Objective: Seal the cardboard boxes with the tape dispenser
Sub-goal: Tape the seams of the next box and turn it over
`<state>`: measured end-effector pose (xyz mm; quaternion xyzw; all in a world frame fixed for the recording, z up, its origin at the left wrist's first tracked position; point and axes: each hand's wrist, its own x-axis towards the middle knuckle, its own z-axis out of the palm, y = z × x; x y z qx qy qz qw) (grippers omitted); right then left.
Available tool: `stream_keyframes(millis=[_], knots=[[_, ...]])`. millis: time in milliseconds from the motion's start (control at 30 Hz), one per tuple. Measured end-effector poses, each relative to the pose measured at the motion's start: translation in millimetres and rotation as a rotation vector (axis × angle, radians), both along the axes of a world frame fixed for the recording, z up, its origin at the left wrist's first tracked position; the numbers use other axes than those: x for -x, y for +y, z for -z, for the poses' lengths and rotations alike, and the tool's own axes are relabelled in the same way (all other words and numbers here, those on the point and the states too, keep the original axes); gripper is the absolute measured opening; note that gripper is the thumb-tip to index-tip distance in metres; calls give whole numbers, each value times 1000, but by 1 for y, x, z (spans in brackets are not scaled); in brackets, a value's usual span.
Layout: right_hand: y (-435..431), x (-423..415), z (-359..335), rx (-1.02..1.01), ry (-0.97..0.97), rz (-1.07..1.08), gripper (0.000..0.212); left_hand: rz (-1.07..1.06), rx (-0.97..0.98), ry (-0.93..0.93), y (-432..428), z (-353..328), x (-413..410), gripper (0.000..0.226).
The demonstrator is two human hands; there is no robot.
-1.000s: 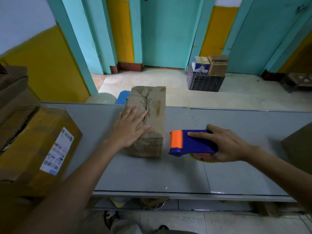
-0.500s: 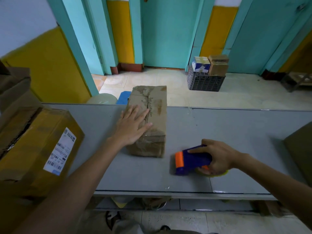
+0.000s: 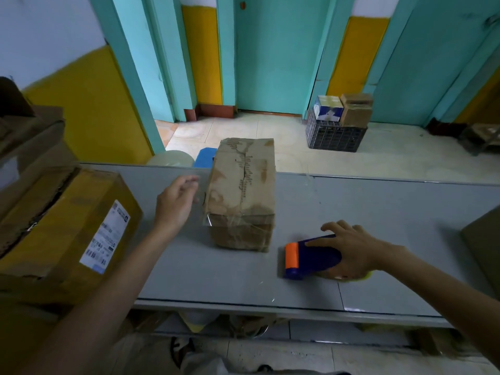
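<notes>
Box (image 3: 243, 193) sits mid-table (image 3: 189, 280), long axis running away from the person, top flaps closed w/ a ragged seam down the centre. Clear tape is wrapped round its near end, and a loose bit sticks out at the near-left corner.

L hand (image 3: 176, 204) is just left of the box, level w/ its near half. Its fingers are relaxed, a bit blurred, pointing toward the box side and holding nothing. Can't tell if the fingertips touch the cardboard.

Dispenser (image 3: 311, 257) lies flat on the table, right of the box and nearer the person, just off the box's near-right corner but not touching it. It has a blue body w/ the orange roller end facing left. The yellow roll (image 3: 362, 277) pokes out under its rear.

R hand (image 3: 351, 247) is on the dispenser. The palm is over the rear, the index lies straight along the top, and the other fingers are spread and lifted on the far side. The thumb is hidden, so can't tell if that's a real grip or just resting.

Big box (image 3: 67, 226) w/ a white label (image 3: 107, 236) is well left of the box, at the table's left end. Another carton (image 3: 484, 247) is cut off by the frame edge, far right of the box.

On the floor beyond the box there's a blue stool (image 3: 205, 156) just behind its far-left corner. A black crate (image 3: 335, 136) is further back and right, w/ small boxes on top.
</notes>
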<state>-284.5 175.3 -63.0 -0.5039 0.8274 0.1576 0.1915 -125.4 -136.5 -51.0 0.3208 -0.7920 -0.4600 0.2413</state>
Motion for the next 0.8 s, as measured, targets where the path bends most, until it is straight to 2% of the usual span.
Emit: stream_keyframes(millis=[67, 167, 267, 367, 500, 667, 800], knots=[[-6, -1, -6, 168, -65, 49, 61, 19, -57, 14, -4, 6, -15, 21], [-31, -8, -21, 592, -290, 176, 38, 74, -141, 22, 0, 9, -25, 20], [-60, -24, -27, 798, -394, 172, 35, 152, -115, 14, 8, 12, -22, 26], [-77, -29, -22, 866, -362, 66, 37, 189, 9, 25, 7, 14, -24, 27], [-80, -24, -18, 898, -318, 13, 27, 311, 105, 69, 1, 21, -28, 37], [-85, -24, -17, 902, -283, 34, 24, 319, 470, 145, 4, 33, -18, 25], [-87, -15, -21, 826, -406, 31, 34, 349, 479, 163, 5, 36, -21, 32]])
